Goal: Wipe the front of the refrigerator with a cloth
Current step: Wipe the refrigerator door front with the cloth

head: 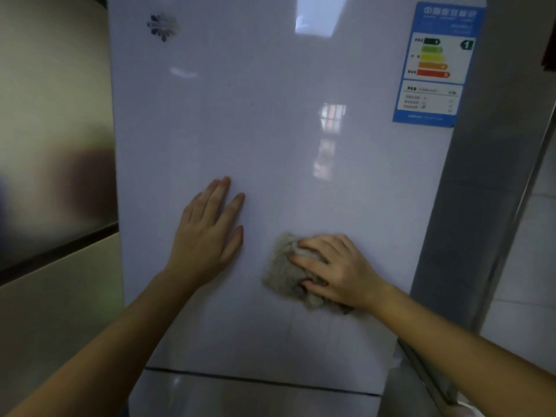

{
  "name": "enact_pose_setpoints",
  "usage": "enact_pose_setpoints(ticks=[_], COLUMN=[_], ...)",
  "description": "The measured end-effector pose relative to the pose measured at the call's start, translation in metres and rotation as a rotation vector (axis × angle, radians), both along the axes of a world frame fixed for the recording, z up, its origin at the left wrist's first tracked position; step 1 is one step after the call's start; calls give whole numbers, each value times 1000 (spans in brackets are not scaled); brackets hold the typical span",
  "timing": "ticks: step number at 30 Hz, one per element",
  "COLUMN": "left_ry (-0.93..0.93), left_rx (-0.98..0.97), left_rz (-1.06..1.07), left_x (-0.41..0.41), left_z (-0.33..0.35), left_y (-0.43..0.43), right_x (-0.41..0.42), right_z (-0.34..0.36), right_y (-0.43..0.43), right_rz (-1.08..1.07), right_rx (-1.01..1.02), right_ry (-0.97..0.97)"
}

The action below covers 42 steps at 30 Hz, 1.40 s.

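While L hand [207, 236] flat on fridge [270, 115], cloth [281, 276] under R hand [334, 270].

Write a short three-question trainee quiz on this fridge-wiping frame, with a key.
1. True or false: the left hand lies flat, fingers straight, on the refrigerator door.
2. Which hand grips the cloth? A) left hand B) right hand C) both
3. Fill in: the energy label sits at the door's upper ____ corner.
Key: 1 true; 2 B; 3 right.
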<state>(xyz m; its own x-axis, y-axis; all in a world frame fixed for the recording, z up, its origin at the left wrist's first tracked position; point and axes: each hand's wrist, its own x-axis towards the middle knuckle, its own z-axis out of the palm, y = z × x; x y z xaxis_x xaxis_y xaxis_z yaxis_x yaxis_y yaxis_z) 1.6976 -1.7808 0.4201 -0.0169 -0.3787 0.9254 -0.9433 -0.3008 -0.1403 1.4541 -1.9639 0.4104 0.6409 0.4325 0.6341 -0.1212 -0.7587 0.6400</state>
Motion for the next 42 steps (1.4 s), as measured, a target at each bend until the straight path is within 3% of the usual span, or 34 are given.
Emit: enact_pose_setpoints(ticks=[10, 17, 29, 42], left_ry=[6, 150, 115, 136], left_rx=[29, -21, 82, 52], left_rz=[-60, -34, -37, -34], left_x=[4, 46, 112, 109], left_z=[1, -17, -82, -85], left_y=[10, 59, 94, 86], right_x=[2, 53, 123, 122], right_z=[50, 29, -11, -4], right_y=[11, 39, 76, 82], right_rz=[-98, -29, -2, -26], right_rx=[281, 177, 198, 194], right_ry=[-332, -178, -120, -95])
